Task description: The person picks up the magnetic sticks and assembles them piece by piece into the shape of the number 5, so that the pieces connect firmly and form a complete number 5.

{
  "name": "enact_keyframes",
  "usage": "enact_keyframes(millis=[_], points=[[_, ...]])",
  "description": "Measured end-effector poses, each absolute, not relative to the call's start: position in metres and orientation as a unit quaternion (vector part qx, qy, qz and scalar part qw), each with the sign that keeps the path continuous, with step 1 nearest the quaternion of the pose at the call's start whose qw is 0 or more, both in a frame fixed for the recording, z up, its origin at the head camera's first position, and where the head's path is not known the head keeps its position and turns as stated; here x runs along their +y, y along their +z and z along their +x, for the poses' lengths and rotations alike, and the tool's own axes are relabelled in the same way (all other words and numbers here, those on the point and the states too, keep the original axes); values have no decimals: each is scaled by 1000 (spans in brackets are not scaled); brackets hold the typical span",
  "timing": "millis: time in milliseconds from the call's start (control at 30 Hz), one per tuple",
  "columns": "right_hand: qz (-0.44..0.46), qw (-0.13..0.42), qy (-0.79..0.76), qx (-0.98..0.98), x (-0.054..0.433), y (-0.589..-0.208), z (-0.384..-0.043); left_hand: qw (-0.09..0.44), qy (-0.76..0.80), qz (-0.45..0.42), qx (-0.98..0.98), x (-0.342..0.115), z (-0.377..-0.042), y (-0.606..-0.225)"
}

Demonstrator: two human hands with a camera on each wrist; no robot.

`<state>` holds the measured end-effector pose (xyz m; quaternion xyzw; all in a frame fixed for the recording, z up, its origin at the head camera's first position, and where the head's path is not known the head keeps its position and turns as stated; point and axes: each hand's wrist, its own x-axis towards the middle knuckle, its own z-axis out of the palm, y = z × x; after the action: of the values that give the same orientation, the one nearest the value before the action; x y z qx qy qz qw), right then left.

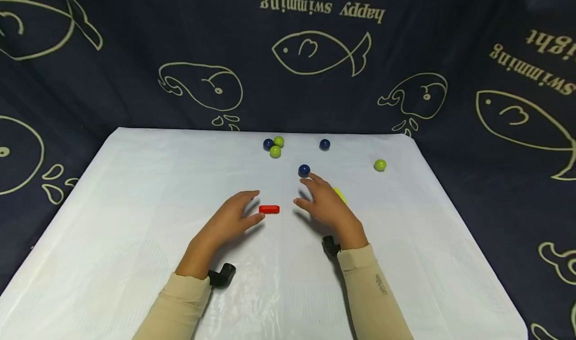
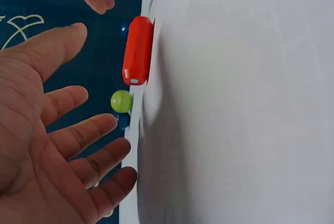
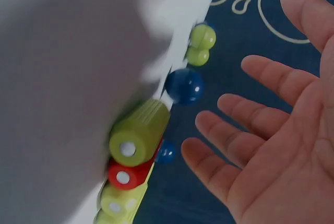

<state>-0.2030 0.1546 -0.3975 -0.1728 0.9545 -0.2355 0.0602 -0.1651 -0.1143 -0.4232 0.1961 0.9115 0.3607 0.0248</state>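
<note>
Two beige fabric sleeves (image 1: 382,300) come nearest the lens, with a small black device (image 1: 330,246) at each wrist. My left hand (image 1: 229,219) and right hand (image 1: 328,204) sit over a white-covered table (image 1: 112,220); fingers of both apart, gently bent, nothing gripped.

Between the hands, nearer the left: an elongated, faceted red block (image 1: 269,209), apparently plastic, lying flat and crosswise to me. Head view overlaps my left thumb with its left end; left wrist view shows a gap. Surface bright, shiny; the visible end carries a small pale round spot.

Obstruction: my right hand covers most of the elongated yellow-green blocks (image 3: 146,125) beyond it. Right wrist view gives at least two, with white-dotted ends, plus a red end among them; full count not readable.

Farther off, balls: three glossy dark-blue balls (image 1: 304,170), three glossy lime-green balls (image 1: 380,165). One blue is just beyond my right fingertips; one blue and two green cluster near the back edge; the other blue and green stand apart, to the right.

Farthest: navy cloth (image 1: 315,105), cream fish and whale outlines, lettering.
</note>
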Motion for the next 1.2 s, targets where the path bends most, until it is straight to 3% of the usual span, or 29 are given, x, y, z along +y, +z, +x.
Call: enact_keyframes(millis=[667, 1200], points=[[-160, 34, -286, 944, 171, -394, -242, 35, 395, 206, 895, -106, -190, -445], [-141, 50, -338, 929, 169, -405, -270, -4, 390, 217, 895, -106, -190, -454]])
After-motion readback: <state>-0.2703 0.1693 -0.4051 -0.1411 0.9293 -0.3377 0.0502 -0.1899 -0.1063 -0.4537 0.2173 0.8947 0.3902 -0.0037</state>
